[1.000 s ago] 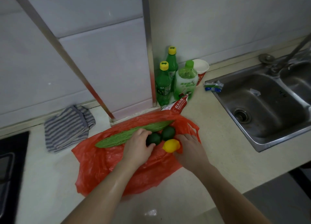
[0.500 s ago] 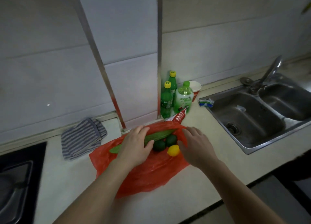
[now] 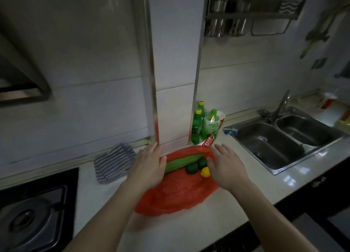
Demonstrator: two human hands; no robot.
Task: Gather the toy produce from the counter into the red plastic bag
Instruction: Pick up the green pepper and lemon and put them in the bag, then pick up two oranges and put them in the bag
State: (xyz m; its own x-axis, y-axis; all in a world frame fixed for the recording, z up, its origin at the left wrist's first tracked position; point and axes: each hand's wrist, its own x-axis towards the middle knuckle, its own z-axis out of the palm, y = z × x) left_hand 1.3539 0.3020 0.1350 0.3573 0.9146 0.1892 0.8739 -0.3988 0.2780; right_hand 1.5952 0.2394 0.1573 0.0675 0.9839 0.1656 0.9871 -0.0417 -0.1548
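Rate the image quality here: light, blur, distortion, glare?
Head view: dim, corners darkened; wide-angle bending of the wall trims; slight blur on the left hand and right hand; glare on the counter by the sink; red bag readable.

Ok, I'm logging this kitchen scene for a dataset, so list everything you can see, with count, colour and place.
red plastic bag: 1, red, flat on the counter
long gourd: 1, green, on the bag
round fruits: 2, dark green, beside the gourd
lemon: 1, yellow, by the right hand
bottles: 3, green, against the wall
cup: 1, white and red, behind the bottles
striped cloth: 1, blue-grey, left of the bag
sink: 1 double, steel, right
stove: 1, black, left
left hand: open, over the gourd's end
right hand: open, beside the lemon
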